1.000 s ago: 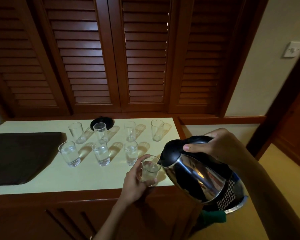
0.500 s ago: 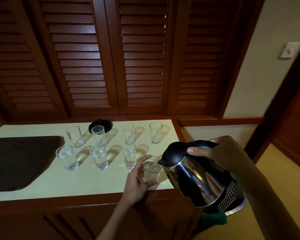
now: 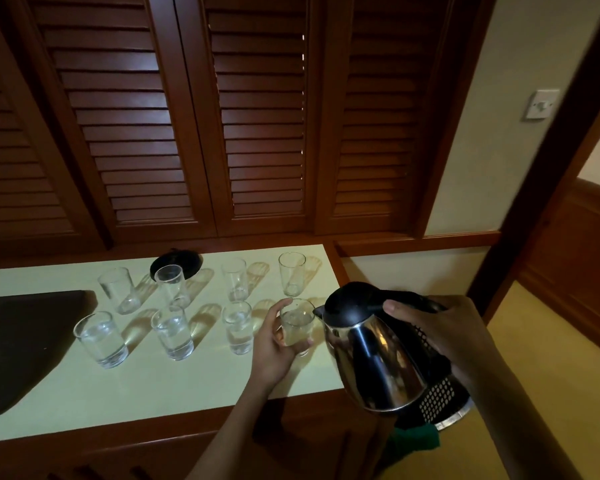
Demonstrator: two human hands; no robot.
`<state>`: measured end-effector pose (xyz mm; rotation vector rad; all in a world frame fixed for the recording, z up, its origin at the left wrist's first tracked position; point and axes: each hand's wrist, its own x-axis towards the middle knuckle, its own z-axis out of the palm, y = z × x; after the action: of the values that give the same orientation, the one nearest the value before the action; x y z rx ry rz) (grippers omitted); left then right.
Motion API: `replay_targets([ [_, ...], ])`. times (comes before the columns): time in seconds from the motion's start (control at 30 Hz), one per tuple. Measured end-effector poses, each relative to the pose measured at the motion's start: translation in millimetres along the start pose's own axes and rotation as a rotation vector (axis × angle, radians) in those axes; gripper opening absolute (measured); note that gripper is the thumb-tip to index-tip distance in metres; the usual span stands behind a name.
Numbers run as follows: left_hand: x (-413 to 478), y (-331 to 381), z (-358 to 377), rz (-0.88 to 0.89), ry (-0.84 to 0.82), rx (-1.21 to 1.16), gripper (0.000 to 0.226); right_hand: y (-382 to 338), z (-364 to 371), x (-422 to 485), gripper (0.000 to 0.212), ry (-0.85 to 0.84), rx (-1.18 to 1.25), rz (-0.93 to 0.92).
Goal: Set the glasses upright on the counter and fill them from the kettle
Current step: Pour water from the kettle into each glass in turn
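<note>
— Steel kettle with black lid (image 3: 371, 362), gripped at the handle by curled fingers (image 3: 397, 308) of right hand (image 3: 444, 334).
— Left hand (image 3: 274, 344)?
— Fingers (image 3: 279, 308) clamped round small clear glass tumbler (image 3: 297, 327) near right edge of pale worktop (image 3: 153, 382).
— Different from before?
— Tilted back a little; spout just beside tumbler's rim, right of those fingers.

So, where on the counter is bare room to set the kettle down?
Widest: the front of the counter, between the front glasses and the near edge, right of the mat. Smaller: behind the mat. Crowded: both glass rows, and the right end with the left hand and kettle.
</note>
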<state>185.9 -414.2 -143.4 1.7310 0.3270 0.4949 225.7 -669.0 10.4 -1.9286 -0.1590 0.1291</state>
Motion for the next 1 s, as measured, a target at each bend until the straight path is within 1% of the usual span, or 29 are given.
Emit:
replay_targets([
  [0.17,14.8,-7.6,8.0,0.008,0.015,0.000,0.081,1.0,-1.9,5.2,0.034,-0.013,0.019,0.013],
  [0.3,17.8,-9.8,11.5,-0.009,0.019,-0.016,0.080,-0.5,-1.4,6.9,0.050,-0.034,0.030,0.019],
  [0.43,20.7,-12.6,10.9,-0.007,0.005,0.013,0.083,-1.9,0.2,9.3,0.057,-0.043,0.033,0.025],
  [0.5,21.7,-10.2,9.0,-0.015,-0.028,0.063,0.097,-3.2,1.0,9.2,0.057,-0.049,0.029,0.014],
  [0.6,19.1,9.3,-0.3,0.048,-0.133,0.239,0.138,-5.6,0.5,8.6,0.054,-0.043,0.025,-0.004],
  [0.63,18.3,21.9,-5.3,0.077,-0.137,0.299,0.148,-6.5,-0.1,8.6,0.053,-0.036,0.025,-0.001],
  [0.67,18.6,35.9,-11.1,0.099,-0.112,0.339,0.151,-7.2,-0.7,8.9,0.052,-0.027,0.026,0.007],
  [0.77,36.6,70.8,-26.4,0.151,0.019,0.388,0.132,-9.5,-1.5,8.7,0.046,-0.012,0.029,0.017],
  [0.83,62.8,80.9,-30.0,0.100,0.051,0.375,0.122,-10.9,-1.3,8.7,0.039,-0.015,0.020,0.019],
  [0.93,106.5,76.1,-24.3,0.000,-0.011,0.431,0.120,-12.1,-0.2,9.4,0.027,-0.026,0.009,0.010],
  [1.0,128.5,68.2,-16.7,-0.078,-0.067,0.462,0.123,-13.4,0.7,8.2,0.030,-0.037,0.011,0.009],
])
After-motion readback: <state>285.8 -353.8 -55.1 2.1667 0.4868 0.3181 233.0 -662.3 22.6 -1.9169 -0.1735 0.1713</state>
